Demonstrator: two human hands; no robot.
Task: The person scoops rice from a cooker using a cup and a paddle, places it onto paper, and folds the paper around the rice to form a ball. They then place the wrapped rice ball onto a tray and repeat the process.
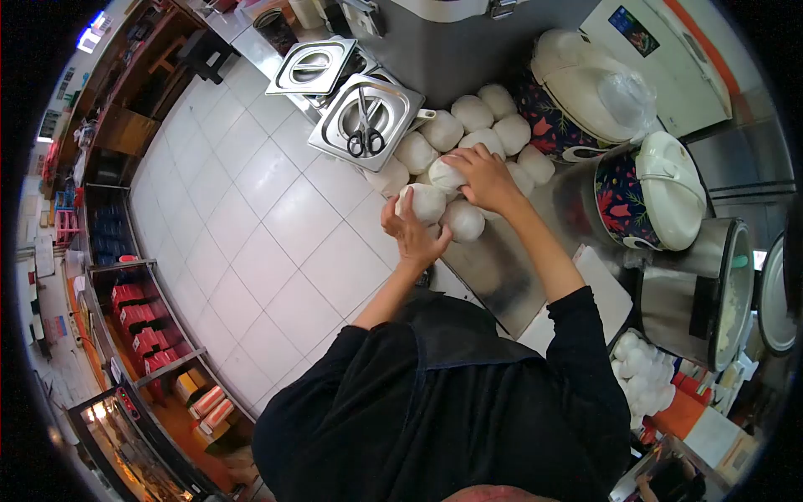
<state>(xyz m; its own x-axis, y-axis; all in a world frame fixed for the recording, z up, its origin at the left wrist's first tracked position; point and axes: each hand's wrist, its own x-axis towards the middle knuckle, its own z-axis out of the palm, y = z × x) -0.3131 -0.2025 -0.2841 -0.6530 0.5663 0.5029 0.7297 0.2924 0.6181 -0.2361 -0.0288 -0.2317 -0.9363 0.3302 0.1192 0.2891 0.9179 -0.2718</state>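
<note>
Several round white ball-like pieces (pixel 464 220) are crowded together on the metal counter, some resting on others. My left hand (pixel 411 230) curls its fingers round one white piece (pixel 425 202) at the front left of the pile. With thumb and fingers bent, my right hand (pixel 487 180) grips another white piece (pixel 445 175) just behind it. The two held pieces are side by side, close over the others. What the white pieces are made of does not show clearly. Part of each is hidden by my fingers.
Left of the pile, scissors (pixel 365 138) lie on a steel lidded container (pixel 335 149). A grey bin (pixel 456 50) stands behind. On the right are flowered rice cookers (pixel 615 188) and a large steel pot (pixel 679 293). A tiled floor (pixel 276 226) stretches left toward shelves (pixel 146 326).
</note>
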